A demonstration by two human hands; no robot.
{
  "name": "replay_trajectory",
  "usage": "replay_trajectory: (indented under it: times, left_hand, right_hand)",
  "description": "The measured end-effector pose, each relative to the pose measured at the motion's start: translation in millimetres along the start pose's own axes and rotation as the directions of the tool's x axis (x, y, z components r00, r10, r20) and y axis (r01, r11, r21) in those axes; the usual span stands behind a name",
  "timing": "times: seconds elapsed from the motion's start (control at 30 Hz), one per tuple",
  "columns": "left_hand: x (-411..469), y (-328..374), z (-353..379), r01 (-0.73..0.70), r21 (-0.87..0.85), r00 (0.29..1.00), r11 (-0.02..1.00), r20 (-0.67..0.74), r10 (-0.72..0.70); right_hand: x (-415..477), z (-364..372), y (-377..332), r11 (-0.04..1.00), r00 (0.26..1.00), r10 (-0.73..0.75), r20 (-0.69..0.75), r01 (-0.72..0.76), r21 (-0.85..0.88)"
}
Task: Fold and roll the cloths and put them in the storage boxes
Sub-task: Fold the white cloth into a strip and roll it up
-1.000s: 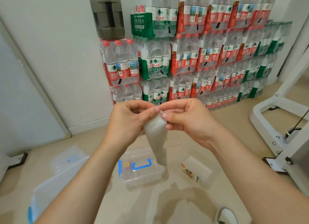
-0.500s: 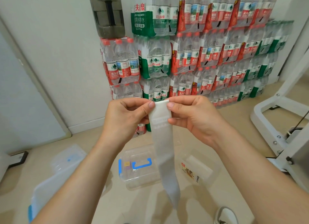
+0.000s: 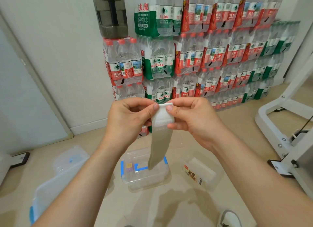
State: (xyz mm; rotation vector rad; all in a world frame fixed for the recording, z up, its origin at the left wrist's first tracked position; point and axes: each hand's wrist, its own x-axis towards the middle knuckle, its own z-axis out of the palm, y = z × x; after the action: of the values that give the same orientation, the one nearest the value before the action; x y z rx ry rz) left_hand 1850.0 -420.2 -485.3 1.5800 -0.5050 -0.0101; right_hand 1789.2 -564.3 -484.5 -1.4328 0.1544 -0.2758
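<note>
**Narrow cloth pinched at its top, hanging over the boxes**

The left hand (image 3: 127,120) and right hand (image 3: 196,121) hold the cloth (image 3: 160,142) in mid-air, each pinching a top corner between thumb and curled fingers. The cloth is a soft narrow strip, white and ribbed at the top and smooth grey-green below. Its rounded tip hangs in front of a clear plastic storage box (image 3: 152,184) with a blue handle. The fingers hide the cloth's far side. A larger box (image 3: 50,193) is cut off at lower left.
</note>
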Motion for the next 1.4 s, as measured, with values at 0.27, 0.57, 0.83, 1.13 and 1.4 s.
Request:
replay_trajectory:
  times: [0.27, 0.57, 0.83, 1.13, 1.4]
  left_hand:
    - [3, -1, -6, 0.041, -0.013, 0.997, 0.999, 0.069, -0.040]
    - [4, -3, -6, -0.038, 0.098, 0.998, 0.994, 0.049, 0.034]
    - [4, -5, -7, -0.086, 0.182, 0.993, 0.980, 0.100, 0.069]
    - [0, 0, -6, -0.007, 0.195, 0.984, 0.981, 0.174, -0.027]
    - [2, -13, -4, -0.422, 0.469, 0.906, 0.776, 0.180, 0.384]
  right_hand:
    - [0, 1, 0, 0.999, 0.999, -0.037, -0.026, 0.036, -0.037]
    - [-3, 2, -2, 0.998, 1.000, -0.015, 0.006, 0.015, -0.064]
    - [-4, 3, -4, 0.995, 1.000, -0.005, 0.012, 0.006, -0.096]
    - [-5, -3, -2, 0.954, 0.998, -0.064, 0.005, 0.062, -0.293]
    - [-3, -1, -2, 0.988, 0.999, 0.032, 0.032, -0.027, -0.152]
